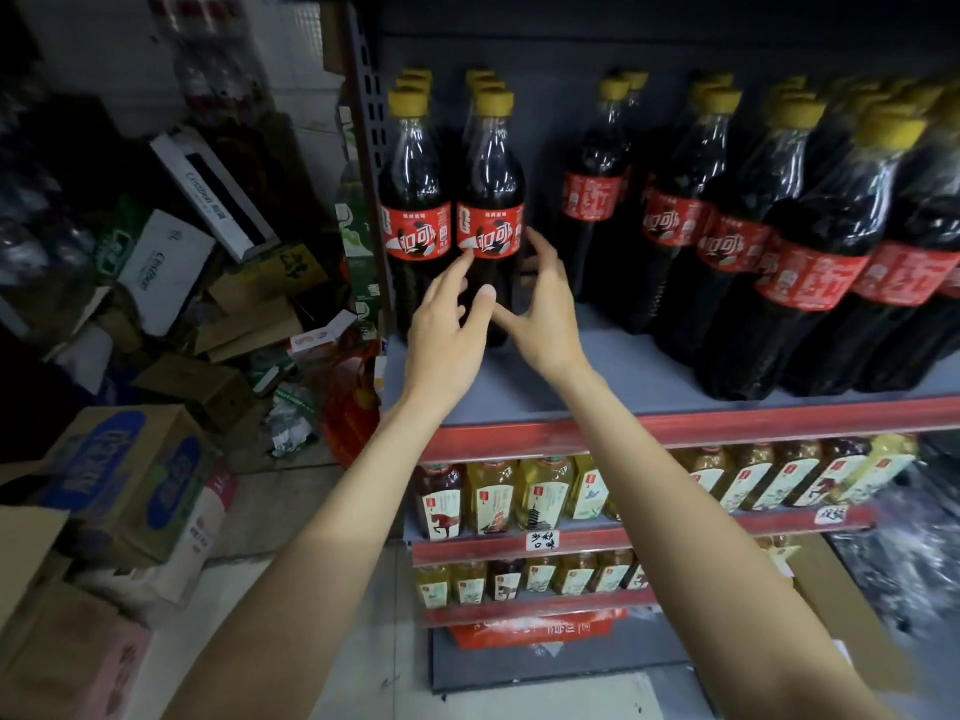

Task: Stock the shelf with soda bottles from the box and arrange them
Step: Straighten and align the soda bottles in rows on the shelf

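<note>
Dark cola bottles with yellow caps and red labels stand in rows on the grey shelf. Two rows sit at the shelf's left end; the front bottle of the second row is right in front of my hands. My left hand is spread just left of its lower body, one fingertip touching the red label. My right hand is open just to its right, fingers curved toward it without closing. Neither hand grips anything. More cola bottles crowd the shelf's right side. A gap of bare shelf lies between the two groups.
Below, two lower shelves hold small tea bottles behind red price rails. To the left, the floor is piled with cardboard boxes, flattened cartons and a red basket. A metal upright bounds the shelf's left end.
</note>
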`<state>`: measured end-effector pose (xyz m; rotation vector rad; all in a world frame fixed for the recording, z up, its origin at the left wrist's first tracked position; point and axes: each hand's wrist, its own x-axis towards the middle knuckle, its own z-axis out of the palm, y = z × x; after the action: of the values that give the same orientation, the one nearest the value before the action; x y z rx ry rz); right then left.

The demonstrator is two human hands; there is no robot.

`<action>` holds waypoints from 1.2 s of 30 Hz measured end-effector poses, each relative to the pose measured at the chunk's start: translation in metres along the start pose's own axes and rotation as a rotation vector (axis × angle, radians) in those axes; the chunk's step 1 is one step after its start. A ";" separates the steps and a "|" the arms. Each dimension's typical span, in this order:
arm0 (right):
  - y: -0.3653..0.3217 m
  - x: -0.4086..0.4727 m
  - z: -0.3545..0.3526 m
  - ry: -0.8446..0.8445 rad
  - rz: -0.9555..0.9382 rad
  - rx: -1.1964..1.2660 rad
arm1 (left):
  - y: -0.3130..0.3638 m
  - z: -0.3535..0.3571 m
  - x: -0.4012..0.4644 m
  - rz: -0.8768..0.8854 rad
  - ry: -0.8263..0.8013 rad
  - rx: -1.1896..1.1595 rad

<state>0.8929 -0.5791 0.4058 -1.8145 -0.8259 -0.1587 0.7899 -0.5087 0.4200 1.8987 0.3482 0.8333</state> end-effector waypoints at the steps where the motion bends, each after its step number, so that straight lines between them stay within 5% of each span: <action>1: -0.002 -0.009 -0.008 0.009 -0.007 -0.020 | 0.001 0.000 -0.004 0.015 0.029 0.000; 7: -0.001 -0.080 -0.075 0.328 -0.139 -0.135 | 0.013 0.023 -0.028 0.265 0.128 -0.077; 12: 0.022 -0.099 -0.130 0.700 -0.029 -0.272 | 0.035 0.077 -0.031 0.218 -0.201 -0.213; 18: 0.044 -0.085 -0.169 0.555 0.103 -0.288 | 0.071 0.148 -0.029 0.023 -0.469 -0.285; 22: 0.046 -0.081 -0.172 0.501 0.055 -0.366 | 0.080 0.168 -0.026 -0.092 -0.390 -0.396; 29: 0.033 -0.074 -0.171 0.440 -0.077 -0.291 | 0.070 0.154 -0.033 -0.044 -0.185 -0.364; 36: 0.014 -0.056 -0.132 0.085 -0.129 0.012 | 0.060 0.087 -0.050 0.007 -0.068 -0.224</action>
<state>0.8961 -0.7225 0.4220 -1.7319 -0.8815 -0.3115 0.8061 -0.6245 0.4289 1.7152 0.1975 0.7772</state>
